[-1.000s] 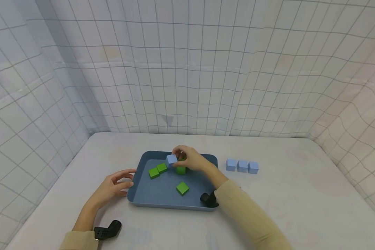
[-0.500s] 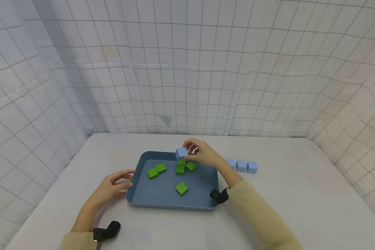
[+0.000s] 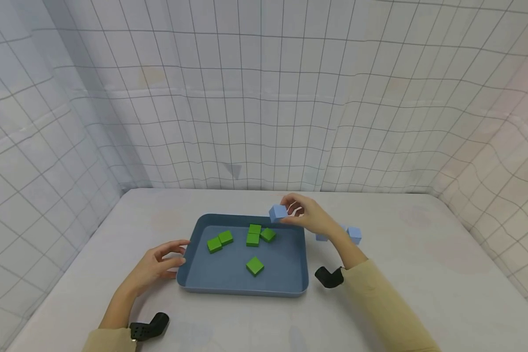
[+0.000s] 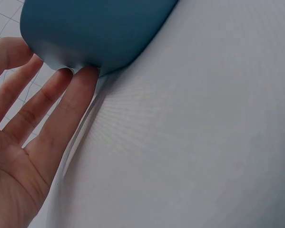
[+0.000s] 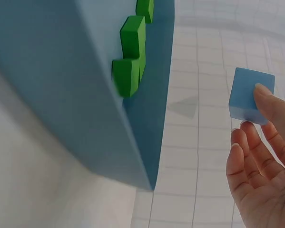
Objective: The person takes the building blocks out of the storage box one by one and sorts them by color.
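In the head view a blue-grey tray [image 3: 273, 288] lies on the table with several green cubes [image 3: 254, 266] in it. My right hand [image 3: 307, 213] pinches a light blue cube [image 3: 278, 213] between thumb and fingers, above the tray's far right rim. The right wrist view shows the thumb on one face of that blue cube [image 5: 250, 95], the fingers beneath. At the tray's left side my left hand [image 3: 151, 266] rests with relaxed fingers. In the left wrist view its fingertips touch the outer wall of the tray [image 4: 94, 33].
More light blue cubes [image 3: 354, 235] sit on the table right of the tray, partly hidden behind my right forearm. A white gridded curtain [image 3: 264, 98] stands behind the table [image 3: 422, 274] and at both sides. Each wrist wears a black camera mount [image 3: 330, 277].
My right hand has moved right with the blue cube, from over the green cubes to the tray's far right rim. My left hand has stayed at the tray's left side.
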`<move>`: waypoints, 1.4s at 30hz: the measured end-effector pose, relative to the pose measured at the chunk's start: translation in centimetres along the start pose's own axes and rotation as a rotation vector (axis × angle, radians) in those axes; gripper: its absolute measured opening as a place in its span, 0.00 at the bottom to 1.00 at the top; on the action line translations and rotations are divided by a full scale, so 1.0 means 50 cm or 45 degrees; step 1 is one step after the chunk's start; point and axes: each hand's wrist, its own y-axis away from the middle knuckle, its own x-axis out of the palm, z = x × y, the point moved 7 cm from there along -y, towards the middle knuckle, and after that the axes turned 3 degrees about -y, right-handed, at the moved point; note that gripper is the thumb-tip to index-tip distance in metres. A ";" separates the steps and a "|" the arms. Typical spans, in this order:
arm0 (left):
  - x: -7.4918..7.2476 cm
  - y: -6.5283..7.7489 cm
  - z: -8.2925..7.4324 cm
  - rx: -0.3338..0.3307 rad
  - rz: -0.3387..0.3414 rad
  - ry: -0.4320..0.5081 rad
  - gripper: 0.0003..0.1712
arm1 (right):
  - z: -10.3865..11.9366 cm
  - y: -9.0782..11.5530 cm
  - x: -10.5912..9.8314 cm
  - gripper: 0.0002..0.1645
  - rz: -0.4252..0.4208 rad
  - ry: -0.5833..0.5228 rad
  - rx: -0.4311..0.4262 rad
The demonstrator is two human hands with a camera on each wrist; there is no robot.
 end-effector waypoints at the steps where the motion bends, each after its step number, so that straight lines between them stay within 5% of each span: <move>1: 0.000 0.000 0.000 -0.001 0.000 0.000 0.32 | -0.004 0.005 -0.006 0.22 -0.007 -0.004 0.010; 15: 0.001 -0.002 0.004 0.003 0.007 0.019 0.32 | -0.045 0.081 -0.078 0.21 -0.112 0.043 0.163; 42: 0.000 -0.003 -0.001 0.012 0.002 0.017 0.31 | -0.125 0.251 -0.222 0.20 -0.273 0.212 0.275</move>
